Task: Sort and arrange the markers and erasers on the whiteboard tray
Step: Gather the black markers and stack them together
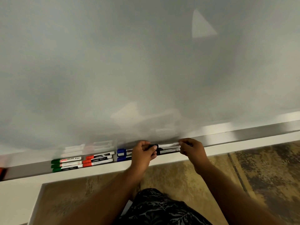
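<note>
Patterned garment (155, 207), nearest, at lower edge. Whiteboard (146, 62): large, grey, blank. Tray (243, 135): long ledge under board. Left hand (142, 154): pinches cap end of black markers (168, 148). Right hand (192, 149): fingers curled on their other end. 3 green markers (66, 163), 3 red markers (97, 159), blue markers (122, 154): grouped, side by side on tray. Risk: squeezing ends inward may buckle the black bundle off the ledge.

I see bare tray (243, 135) beyond my right hand (192, 150); blue markers (122, 154) crowd my left hand (142, 154).
</note>
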`<state>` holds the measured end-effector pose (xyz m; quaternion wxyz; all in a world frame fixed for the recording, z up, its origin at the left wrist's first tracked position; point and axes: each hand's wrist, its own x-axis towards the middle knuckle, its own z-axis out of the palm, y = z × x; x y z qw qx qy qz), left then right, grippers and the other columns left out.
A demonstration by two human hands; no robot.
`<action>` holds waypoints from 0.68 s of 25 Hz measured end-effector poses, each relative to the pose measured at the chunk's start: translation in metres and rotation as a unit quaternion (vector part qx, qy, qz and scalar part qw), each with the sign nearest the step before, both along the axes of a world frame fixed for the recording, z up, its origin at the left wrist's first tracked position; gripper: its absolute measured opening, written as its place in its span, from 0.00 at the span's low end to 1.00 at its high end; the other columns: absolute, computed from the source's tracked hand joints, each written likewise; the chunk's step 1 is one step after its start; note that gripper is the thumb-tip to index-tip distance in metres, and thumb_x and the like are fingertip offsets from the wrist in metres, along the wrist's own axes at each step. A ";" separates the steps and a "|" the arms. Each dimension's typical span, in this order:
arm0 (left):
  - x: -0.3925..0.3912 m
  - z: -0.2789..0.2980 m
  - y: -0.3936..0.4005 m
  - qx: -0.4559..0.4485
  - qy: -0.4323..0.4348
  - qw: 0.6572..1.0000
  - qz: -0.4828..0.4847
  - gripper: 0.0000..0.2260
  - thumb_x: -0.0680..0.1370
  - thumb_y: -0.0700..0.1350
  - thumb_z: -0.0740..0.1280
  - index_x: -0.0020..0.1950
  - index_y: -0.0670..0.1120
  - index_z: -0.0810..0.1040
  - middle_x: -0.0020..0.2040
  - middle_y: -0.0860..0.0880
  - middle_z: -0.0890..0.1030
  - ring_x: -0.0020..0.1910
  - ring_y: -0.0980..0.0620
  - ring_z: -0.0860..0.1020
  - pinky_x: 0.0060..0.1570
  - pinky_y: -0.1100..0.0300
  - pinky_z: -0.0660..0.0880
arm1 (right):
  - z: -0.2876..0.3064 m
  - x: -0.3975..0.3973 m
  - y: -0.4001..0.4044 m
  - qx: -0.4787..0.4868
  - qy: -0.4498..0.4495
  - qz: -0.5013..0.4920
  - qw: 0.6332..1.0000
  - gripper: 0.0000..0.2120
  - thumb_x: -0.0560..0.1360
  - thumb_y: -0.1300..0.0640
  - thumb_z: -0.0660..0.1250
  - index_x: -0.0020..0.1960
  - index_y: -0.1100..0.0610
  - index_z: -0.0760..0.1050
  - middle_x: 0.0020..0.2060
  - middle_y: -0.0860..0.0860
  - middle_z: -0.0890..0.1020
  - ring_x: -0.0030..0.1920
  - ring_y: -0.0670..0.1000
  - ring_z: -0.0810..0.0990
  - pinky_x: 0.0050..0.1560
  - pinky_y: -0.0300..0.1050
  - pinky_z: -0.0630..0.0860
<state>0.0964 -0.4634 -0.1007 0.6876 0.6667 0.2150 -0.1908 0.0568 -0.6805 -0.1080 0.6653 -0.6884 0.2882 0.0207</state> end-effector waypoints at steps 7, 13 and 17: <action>0.004 -0.001 -0.020 -0.017 0.030 0.999 0.028 0.07 0.76 0.35 0.75 0.52 0.38 0.81 0.46 0.40 0.86 0.40 0.50 0.85 0.39 0.61 0.83 | -0.009 0.012 0.017 -0.115 0.032 -0.053 0.991 0.03 0.75 0.57 0.75 0.48 0.51 0.84 0.42 0.48 0.86 0.44 0.50 0.85 0.47 0.47 0.82; 0.008 -0.005 -0.024 -0.008 0.044 0.997 0.058 0.07 0.75 0.36 0.76 0.51 0.41 0.84 0.45 0.44 0.87 0.41 0.50 0.85 0.38 0.62 0.82 | -0.017 0.016 0.006 -0.005 0.026 -0.088 0.996 0.05 0.73 0.64 0.75 0.44 0.54 0.86 0.36 0.53 0.86 0.38 0.52 0.82 0.44 0.45 0.82; 0.010 -0.004 -0.029 0.034 0.064 0.994 0.084 0.05 0.75 0.38 0.77 0.48 0.47 0.85 0.47 0.46 0.85 0.44 0.49 0.84 0.32 0.63 0.81 | -0.024 0.017 0.008 -0.016 0.047 -0.118 0.992 0.05 0.71 0.62 0.77 0.43 0.52 0.87 0.36 0.49 0.87 0.39 0.49 0.84 0.44 0.43 0.81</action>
